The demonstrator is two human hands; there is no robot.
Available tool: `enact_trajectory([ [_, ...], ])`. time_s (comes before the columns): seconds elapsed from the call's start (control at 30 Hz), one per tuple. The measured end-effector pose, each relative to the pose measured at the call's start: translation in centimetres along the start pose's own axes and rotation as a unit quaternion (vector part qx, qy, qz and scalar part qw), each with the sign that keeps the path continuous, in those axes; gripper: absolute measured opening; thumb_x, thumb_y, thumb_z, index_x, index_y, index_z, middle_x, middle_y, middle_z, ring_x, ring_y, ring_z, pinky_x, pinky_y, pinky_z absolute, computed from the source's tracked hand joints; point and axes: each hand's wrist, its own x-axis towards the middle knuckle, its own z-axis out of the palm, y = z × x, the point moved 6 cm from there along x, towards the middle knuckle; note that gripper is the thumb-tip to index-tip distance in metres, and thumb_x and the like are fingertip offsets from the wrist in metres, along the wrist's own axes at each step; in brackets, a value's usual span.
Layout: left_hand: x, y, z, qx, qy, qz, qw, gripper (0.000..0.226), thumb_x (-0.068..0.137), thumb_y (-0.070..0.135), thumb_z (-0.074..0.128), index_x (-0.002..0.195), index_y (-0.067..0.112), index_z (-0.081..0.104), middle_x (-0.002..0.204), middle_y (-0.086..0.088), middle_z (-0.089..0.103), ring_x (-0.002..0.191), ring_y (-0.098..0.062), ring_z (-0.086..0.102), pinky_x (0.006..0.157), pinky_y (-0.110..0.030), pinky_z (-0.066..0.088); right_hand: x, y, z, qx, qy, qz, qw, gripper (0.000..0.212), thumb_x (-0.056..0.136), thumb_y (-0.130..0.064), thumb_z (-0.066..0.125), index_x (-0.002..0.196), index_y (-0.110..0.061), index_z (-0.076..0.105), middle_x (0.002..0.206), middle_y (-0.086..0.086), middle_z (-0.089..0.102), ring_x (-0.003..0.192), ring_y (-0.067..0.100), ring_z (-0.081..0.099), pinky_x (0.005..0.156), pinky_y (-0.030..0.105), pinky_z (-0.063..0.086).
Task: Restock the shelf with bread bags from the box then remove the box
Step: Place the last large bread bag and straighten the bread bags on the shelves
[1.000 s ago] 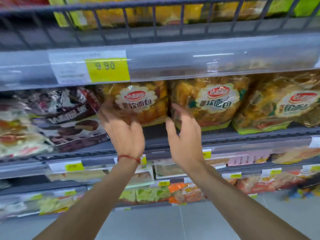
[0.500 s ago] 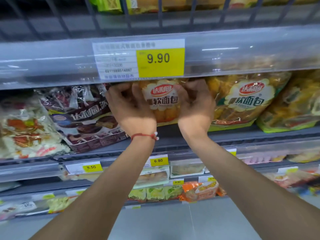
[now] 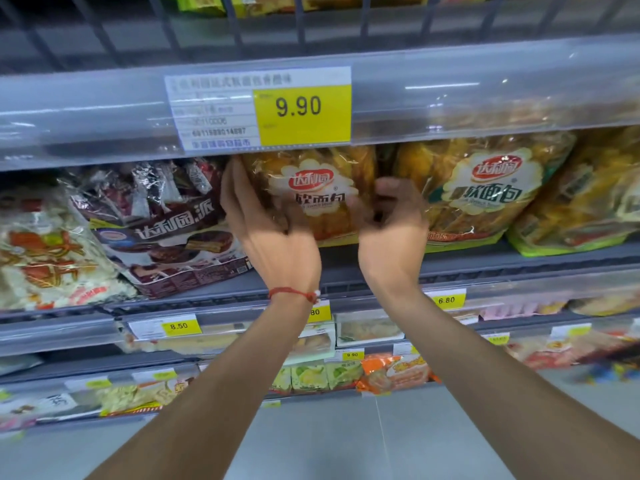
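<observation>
our left grip [image 3: 263, 220] lies along the left edge of the bag [image 3: 311, 188], with the fingers [image 3: 235, 188] running up its side and the thumb across its lower front, so it holds the bag. our right grip [image 3: 391, 216] is blurred, but its fingers bend round the bag's right edge and hold it too. the bag stands upright on the shelf [image 3: 519, 263], label facing us, its top just under the 9.90 tag [image 3: 301, 109] on the rail above. just right of it stands a second bag [image 3: 485, 188] of the same bread; we cannot tell whether the two touch. a third bag [image 3: 588, 209] leans further right. to the left a dark pie bag [image 3: 166, 230] leans back, close beside our left fingers, and a white bag [image 3: 41, 244] lies past it. a red string [image 3: 291, 292] circles our left wrist. lower shelves hold smaller packs behind yellow tags, one reading 8.50 [image 3: 179, 326], with grey floor [image 3: 329, 427] beneath.
</observation>
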Motion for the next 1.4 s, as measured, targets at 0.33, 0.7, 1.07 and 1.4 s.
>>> enact_trajectory([
  [0.33, -0.1, 0.0, 0.6, 0.128, -0.046, 0.037, 0.99, 0.071, 0.089, 0.025, 0.064, 0.151, 0.008, 0.034, 0.153, -0.015, 0.031, 0.129, -0.029, 0.041, 0.114, -0.031, 0.024, 0.4, 1.3, 0.6, -0.074, 0.062, 0.03, 0.995, 0.019, 0.091, -0.027, 0.073, 0.107, -0.02, 0.065, 0.107, -0.005, 0.068, 0.093, 0.023, 0.067, 0.071, 0.043, 0.055],
  [0.7, -1.9, -1.0, -1.6, -0.066, -0.102, -0.055, 0.991, 0.037, 0.082, 0.003, 0.053, 0.116, 0.017, 0.056, 0.108, -0.004, 0.062, 0.101, -0.022, 0.061, 0.088, -0.047, 0.051, -1.0, -1.2, 0.5, 0.072, -0.073, -0.035, 0.994, 0.019, 0.087, 0.001, 0.066, 0.103, -0.009, 0.071, 0.096, 0.001, 0.071, 0.089, 0.01, 0.067, 0.075, 0.013, 0.049],
  [1.07, 0.1, 1.7, -0.5, 0.244, -0.161, 0.24, 0.926, 0.071, 0.075, 0.009, 0.061, 0.144, 0.018, 0.048, 0.151, -0.019, 0.03, 0.141, -0.04, 0.026, 0.115, -0.046, 0.028, -1.3, -1.1, 1.7, -0.106, -0.123, -0.173, 0.971, 0.086, 0.083, 0.003, 0.072, 0.158, -0.009, 0.03, 0.168, 0.013, 0.015, 0.157, 0.028, 0.018, 0.124, 0.037, 0.029],
  [1.4, 1.3, -0.1, 2.5, 0.376, -0.213, 0.262, 0.863, 0.089, 0.086, 0.04, 0.052, 0.157, 0.015, 0.004, 0.161, -0.019, -0.004, 0.147, -0.045, -0.006, 0.121, -0.054, 0.008, 0.6, -0.4, 5.0, -0.279, -0.099, -0.265, 0.918, 0.109, 0.082, 0.008, 0.07, 0.159, -0.017, -0.003, 0.169, 0.024, 0.003, 0.156, 0.042, 0.012, 0.115, 0.05, 0.043],
])
